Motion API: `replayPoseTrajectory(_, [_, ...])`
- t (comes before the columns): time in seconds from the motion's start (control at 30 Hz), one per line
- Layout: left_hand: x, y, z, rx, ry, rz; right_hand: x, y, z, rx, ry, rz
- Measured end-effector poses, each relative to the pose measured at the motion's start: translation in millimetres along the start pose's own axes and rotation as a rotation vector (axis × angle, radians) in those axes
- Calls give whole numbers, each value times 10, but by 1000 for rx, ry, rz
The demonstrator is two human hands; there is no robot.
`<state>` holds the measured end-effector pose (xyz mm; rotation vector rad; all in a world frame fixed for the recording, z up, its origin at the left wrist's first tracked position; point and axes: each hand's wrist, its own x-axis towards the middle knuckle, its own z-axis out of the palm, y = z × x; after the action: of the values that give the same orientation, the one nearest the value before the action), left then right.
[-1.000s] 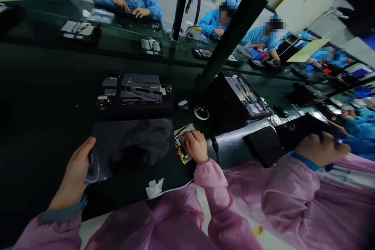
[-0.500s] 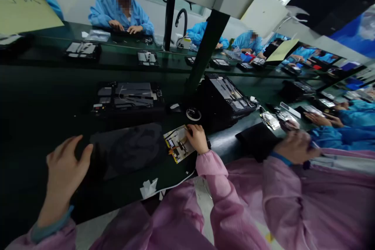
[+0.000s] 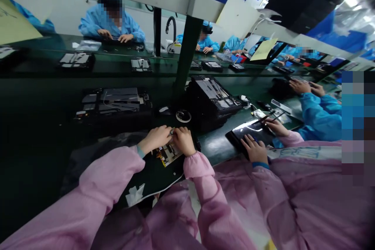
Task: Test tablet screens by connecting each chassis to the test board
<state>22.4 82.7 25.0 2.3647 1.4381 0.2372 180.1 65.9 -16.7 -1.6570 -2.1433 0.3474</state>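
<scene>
Head view, hands: the left hand (image 3: 156,139) and the right hand (image 3: 184,140) are together at the panel's far part; whether their fingers pinch it, I cannot tell.
Circuit panel (image 3: 169,156): on the bench (image 3: 156,175), at seven o'clock from the view's centre.
Handling: probably light and thin; its exposed parts seem fragile.
Grip: better by bare edges, away from the orange piece (image 3: 160,158) at nine o'clock.
White ring (image 3: 183,121): at one o'clock from the panel.

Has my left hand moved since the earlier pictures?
Yes, rightward: judged against the left device stack, the left hand was beyond its left end and is now near its right end, beside the right hand.
</scene>
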Motion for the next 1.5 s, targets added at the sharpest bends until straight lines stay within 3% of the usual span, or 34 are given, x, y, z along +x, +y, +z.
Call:
replayPoseTrajectory(0.1, [91, -95, 48, -81, -26, 51, -12, 7, -39, 101, -17, -27])
replayPoseTrajectory(0.27, [-76, -177, -59, -175, 42, 62, -45, 43, -66, 654, -104, 5])
replayPoseTrajectory(0.37, [-177, -150, -75, -200, 110, 71, -44, 35, -44, 817, -142, 8])
replayPoseTrajectory(0.53, [-278, -31, -34, 10, 226, 81, -58, -29, -71, 723, -61, -15])
replayPoseTrajectory(0.63, [-304, 21, -14, 81, 207, 99, -93, -77, -108, 583, 14, -58])
replayPoseTrajectory(0.77, [-327, 19, 17, 11, 131, 134, -156, -129, -122, 397, 14, -156])
replayPoseTrajectory(0.93, [-402, 18, 90, -69, 189, 95, -217, -208, -99, 281, 1, -217])
replayPoseTrajectory(1.13, [-474, 69, 77, -157, 209, 50, -268, -249, -101, 350, -9, -202])
replayPoseTrajectory(1.2, [-574, -29, -20, -233, 197, 18, -307, -189, -141, 462, 29, -168])
replayPoseTrajectory(1.27, [-772, -263, -130, -260, 250, -67, -348, -107, -197, 572, 99, -95])
replayPoseTrajectory(1.4, [-1435, -1033, -173, 35, 573, -430, -376, -51, -264, 507, 340, 78])
replayPoseTrajectory(1.43, [-1616, -1226, -137, 107, 601, -538, -367, -83, -253, 447, 358, 69])
replayPoseTrajectory(1.5, [-1929, -1523, -49, 97, 539, -682, -337, -189, -194, 332, 260, -35])
